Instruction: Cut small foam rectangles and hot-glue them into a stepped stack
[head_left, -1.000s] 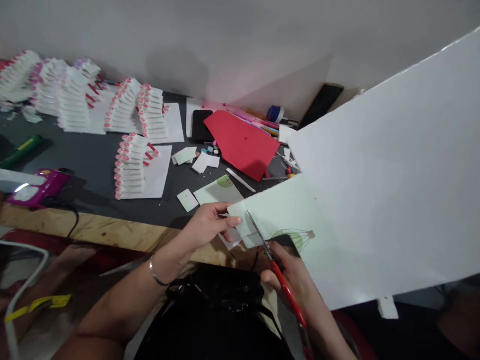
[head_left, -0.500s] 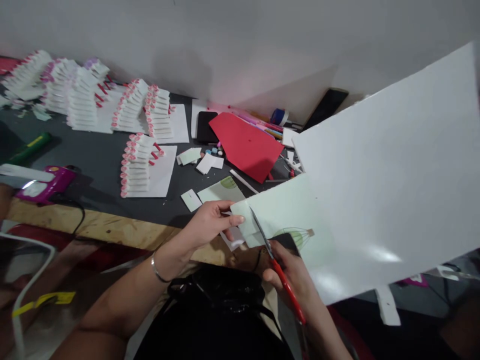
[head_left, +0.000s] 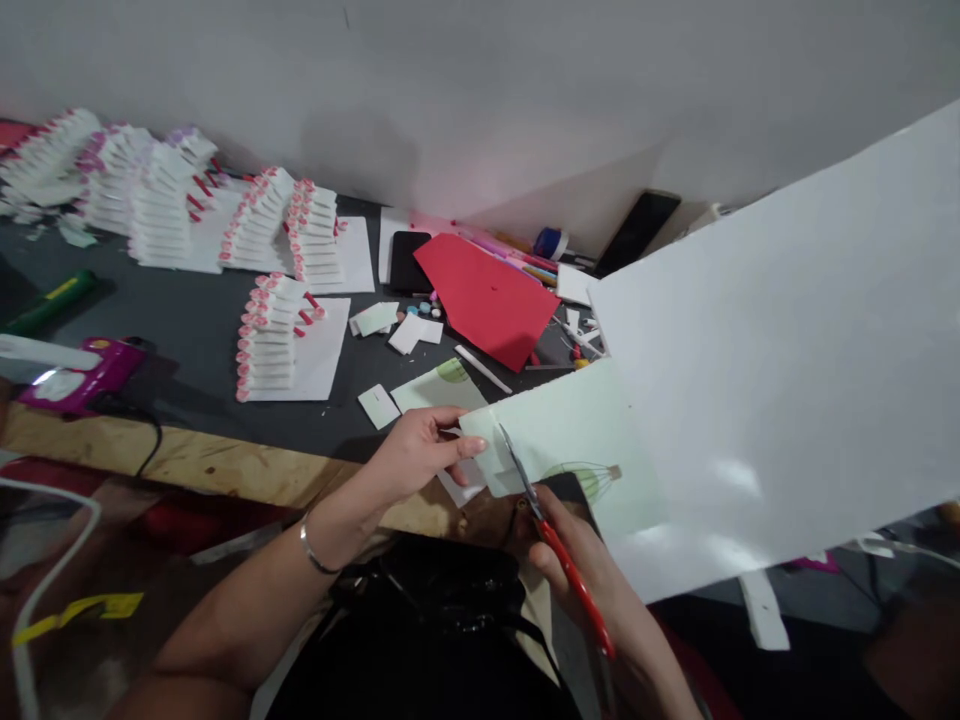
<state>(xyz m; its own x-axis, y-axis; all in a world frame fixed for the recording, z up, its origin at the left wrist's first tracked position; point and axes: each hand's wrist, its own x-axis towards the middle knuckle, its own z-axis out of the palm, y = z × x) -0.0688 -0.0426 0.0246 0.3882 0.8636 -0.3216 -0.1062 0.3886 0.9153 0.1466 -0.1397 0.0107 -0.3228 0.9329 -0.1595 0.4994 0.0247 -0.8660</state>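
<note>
A large sheet of glossy white card (head_left: 780, 380) with a pale green printed area spreads across the right side, over the table's edge. My left hand (head_left: 424, 450) pinches its left end between thumb and fingers. In my right hand (head_left: 574, 545) are red-handled scissors (head_left: 574, 575), their blades lying along the pale green part near its left end. How far the blades are apart I cannot make out. Beneath and behind my left hand lie a pale green card piece (head_left: 442, 383) and a small pale card (head_left: 379, 406).
A red sheet (head_left: 491, 300) lies at the table's middle, with pens and a black phone (head_left: 409, 262) near it. Fans of white sticks with pink tips (head_left: 266, 335) stand on the left. A magenta device (head_left: 94, 375) and a green tube (head_left: 56, 300) are at far left.
The view has shifted slightly. Both hands keep their hold, and the scissors stay at nearly the same place on the card.
</note>
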